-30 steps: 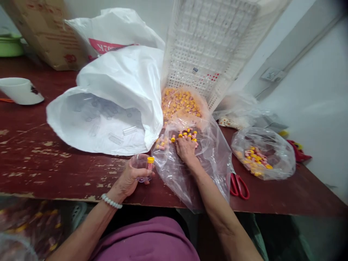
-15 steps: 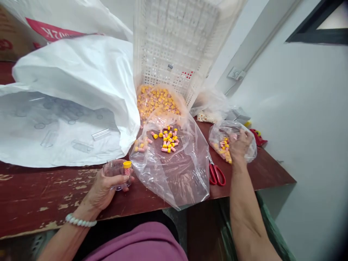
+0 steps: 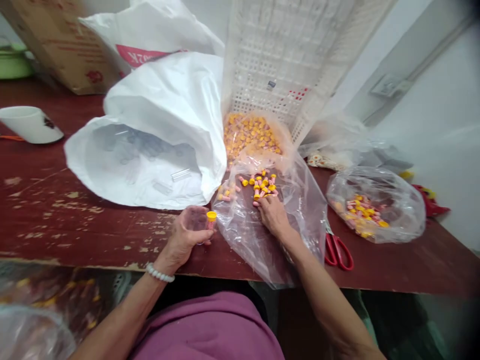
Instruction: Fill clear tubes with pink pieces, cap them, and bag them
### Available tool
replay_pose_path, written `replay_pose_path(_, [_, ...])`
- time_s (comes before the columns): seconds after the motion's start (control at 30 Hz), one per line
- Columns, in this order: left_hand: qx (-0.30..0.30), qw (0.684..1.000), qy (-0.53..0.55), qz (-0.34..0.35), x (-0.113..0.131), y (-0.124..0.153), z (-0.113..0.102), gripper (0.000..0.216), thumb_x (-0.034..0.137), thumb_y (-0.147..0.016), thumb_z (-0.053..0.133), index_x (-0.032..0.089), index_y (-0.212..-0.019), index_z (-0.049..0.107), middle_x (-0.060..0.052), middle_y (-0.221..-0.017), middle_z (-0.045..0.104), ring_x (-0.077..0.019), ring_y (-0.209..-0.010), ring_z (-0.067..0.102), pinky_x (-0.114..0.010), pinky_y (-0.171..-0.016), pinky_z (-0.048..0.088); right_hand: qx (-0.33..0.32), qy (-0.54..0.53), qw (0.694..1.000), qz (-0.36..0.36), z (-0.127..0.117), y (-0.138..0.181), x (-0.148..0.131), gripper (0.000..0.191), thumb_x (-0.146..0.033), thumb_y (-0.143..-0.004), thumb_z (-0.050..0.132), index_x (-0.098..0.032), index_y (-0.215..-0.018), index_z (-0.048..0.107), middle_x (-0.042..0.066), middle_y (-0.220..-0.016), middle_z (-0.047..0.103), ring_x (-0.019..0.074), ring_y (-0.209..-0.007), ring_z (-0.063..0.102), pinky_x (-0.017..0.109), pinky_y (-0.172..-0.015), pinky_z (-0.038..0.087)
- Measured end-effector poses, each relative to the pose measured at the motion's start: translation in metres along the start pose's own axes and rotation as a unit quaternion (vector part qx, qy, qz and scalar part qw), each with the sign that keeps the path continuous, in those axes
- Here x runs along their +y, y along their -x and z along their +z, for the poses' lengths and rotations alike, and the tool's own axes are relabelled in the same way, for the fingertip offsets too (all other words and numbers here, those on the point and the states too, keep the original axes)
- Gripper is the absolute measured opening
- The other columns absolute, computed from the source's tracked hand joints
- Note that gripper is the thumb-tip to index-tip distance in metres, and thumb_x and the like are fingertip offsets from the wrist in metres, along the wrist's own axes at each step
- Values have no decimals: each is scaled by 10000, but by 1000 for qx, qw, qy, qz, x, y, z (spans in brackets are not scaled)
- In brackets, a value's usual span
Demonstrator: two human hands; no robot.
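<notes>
Across the lower part, a dark red table (image 3: 41, 200), paint flaked. At the back, a white crate (image 3: 285, 45) with a small dark label (image 3: 272, 85), too small to read. Left of it, a white sack (image 3: 161, 92), mouth open over clear tubes; on its red band (image 3: 140, 56), white characters, upside down and partly covered, not readable in full. Behind to the left, a carton (image 3: 75, 45) with red print, too blurred to read. Spread before the crate, a clear bag (image 3: 240, 235); farther right, a smaller bag (image 3: 407, 220) with more stoppers inside. Left hand (image 3: 182, 237): fingers closed around clear tubes (image 3: 195, 217), one topped with yellow. Right hand (image 3: 275, 215): fingers curled at the near edge of loose yellow-and-pink stoppers (image 3: 264, 185) on the clear bag; impossible to tell whether gripping one. Just beside that bag, red-handled scissors (image 3: 340, 254).
</notes>
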State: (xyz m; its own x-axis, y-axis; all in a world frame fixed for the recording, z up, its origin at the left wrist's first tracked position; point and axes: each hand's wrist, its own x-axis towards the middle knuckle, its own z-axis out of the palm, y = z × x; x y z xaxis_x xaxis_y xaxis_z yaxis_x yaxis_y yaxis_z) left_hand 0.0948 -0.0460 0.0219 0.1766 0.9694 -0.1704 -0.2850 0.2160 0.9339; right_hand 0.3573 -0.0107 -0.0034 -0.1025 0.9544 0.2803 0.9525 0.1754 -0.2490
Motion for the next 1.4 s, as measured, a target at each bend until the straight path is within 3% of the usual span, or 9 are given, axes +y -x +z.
replay_pose_path(0.23, [-25,986,-128,105,1,2,10,433,95,-543,729,158,-918,521,9,-748,616,-105,-629,582,-221,-622,481,84,-247,957,-126,-51,16,-68,183,-259,-905,493,-252,-1038,619,49,-960,580,167,-908,560,328,-809,476])
replay_pose_path(0.37, [-74,960,-220,156,-4,4,8,351,100,-623,659,162,-941,527,-15,-807,615,-123,-693,579,-237,-673,470,53,-228,946,-223,-60,17,-102,240,-175,-904,460,-243,-1085,603,61,-987,554,159,-934,549,315,-801,494])
replay_pose_path(0.5, [-87,947,-252,178,-4,7,8,328,96,-640,630,161,-947,535,-23,-845,598,-129,-736,569,-227,-690,466,18,-211,940,-266,-63,15,-107,358,-130,-886,458,-225,-1229,501,88,-1122,578,179,-1063,541,350,-919,468])
replay_pose_path(0.67, [-77,960,-222,151,-1,7,10,326,99,-625,634,158,-919,505,-4,-809,586,-107,-687,555,-209,-643,465,81,-249,948,-182,-59,19,-101,429,-20,-787,435,-230,-1150,526,82,-1179,536,201,-1150,491,409,-971,421])
replay_pose_path(0.93, [-64,975,-179,117,-17,-3,5,358,95,-578,679,161,-880,500,32,-743,568,-92,-656,535,-199,-611,458,6,-232,954,-190,-27,23,-102,467,-9,-697,441,-236,-1069,609,72,-1181,503,202,-1112,483,392,-936,425])
replay_pose_path(1.03, [-39,991,-112,54,-15,-6,1,415,126,-556,717,161,-899,487,35,-707,571,-99,-604,529,-193,-501,458,78,-201,972,-96,-23,6,-68,375,-33,-755,407,-202,-1020,610,81,-1090,544,187,-1044,521,359,-912,435])
replay_pose_path(1.1, [-21,996,-79,20,-13,-6,-3,438,145,-552,730,161,-914,484,26,-709,582,-109,-581,527,-188,-423,444,100,-98,990,13,-19,-6,-37,274,-106,-807,435,-163,-1020,598,106,-1016,568,213,-975,535,372,-874,441])
replay_pose_path(1.23, [-8,998,-55,15,-11,-6,-7,445,146,-549,742,160,-916,490,8,-750,602,-125,-611,547,-192,-399,461,0,105,988,112,-12,-21,3,232,-239,-852,481,-154,-1034,596,142,-1084,555,254,-974,529,363,-811,442])
replay_pose_path(1.4, [-4,998,-53,21,-10,-6,1,461,146,-522,755,162,-901,492,18,-722,590,-123,-580,544,-202,-379,461,-73,154,977,132,-13,-25,6,280,-291,-868,481,-151,-1086,587,155,-1113,548,249,-946,562,329,-752,449])
